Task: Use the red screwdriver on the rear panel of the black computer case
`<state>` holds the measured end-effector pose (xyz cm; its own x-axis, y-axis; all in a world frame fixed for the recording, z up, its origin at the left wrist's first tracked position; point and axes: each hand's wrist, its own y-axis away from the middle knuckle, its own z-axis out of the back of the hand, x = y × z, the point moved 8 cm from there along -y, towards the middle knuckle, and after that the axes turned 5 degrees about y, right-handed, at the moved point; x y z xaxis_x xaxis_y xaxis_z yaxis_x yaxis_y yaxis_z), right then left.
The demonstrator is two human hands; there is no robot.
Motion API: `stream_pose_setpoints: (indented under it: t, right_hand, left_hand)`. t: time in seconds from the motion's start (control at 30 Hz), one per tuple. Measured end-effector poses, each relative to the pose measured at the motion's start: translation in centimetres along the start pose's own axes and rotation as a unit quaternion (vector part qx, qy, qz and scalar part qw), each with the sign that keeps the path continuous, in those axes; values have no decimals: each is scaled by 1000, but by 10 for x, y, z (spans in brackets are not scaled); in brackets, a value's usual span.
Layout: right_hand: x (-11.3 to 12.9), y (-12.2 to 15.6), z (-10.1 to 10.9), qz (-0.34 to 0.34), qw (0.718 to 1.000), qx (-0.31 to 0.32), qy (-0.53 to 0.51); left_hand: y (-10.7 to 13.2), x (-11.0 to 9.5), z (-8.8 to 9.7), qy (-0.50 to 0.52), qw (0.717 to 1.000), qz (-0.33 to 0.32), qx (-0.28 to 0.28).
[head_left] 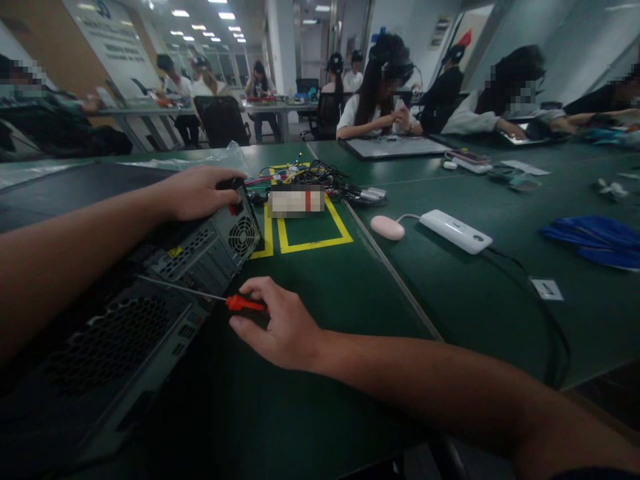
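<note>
A black computer case (120, 333) stands at the left, its rear panel with a fan grille and ports turned toward the right. My left hand (200, 192) grips the case's upper rear corner, fingers over the edge and thumb beside a red switch. My right hand (283, 320) is closed around the red handle of a screwdriver (245, 304). Its long thin shaft points left across the rear panel. The tip reaches the panel near a slot area; whether it sits on a screw is too small to tell.
Behind the case lie a bundle of cables (320, 175) and yellow tape squares (315, 247) on the green table (360, 300). To the right are a pink oval device (387, 227), a white power bank (455, 231) with a cable, and blue material (595, 240). Several people sit beyond.
</note>
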<state>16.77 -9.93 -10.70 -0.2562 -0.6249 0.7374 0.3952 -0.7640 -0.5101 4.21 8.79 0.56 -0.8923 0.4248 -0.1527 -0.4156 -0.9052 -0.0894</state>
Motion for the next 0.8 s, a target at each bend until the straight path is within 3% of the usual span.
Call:
stream_pose_setpoints:
  t: [0.8]
  right_hand:
    - [-1, -2, 1, 7, 1000, 2, -1]
  left_hand:
    - [0, 3, 0, -6, 1000, 2, 10]
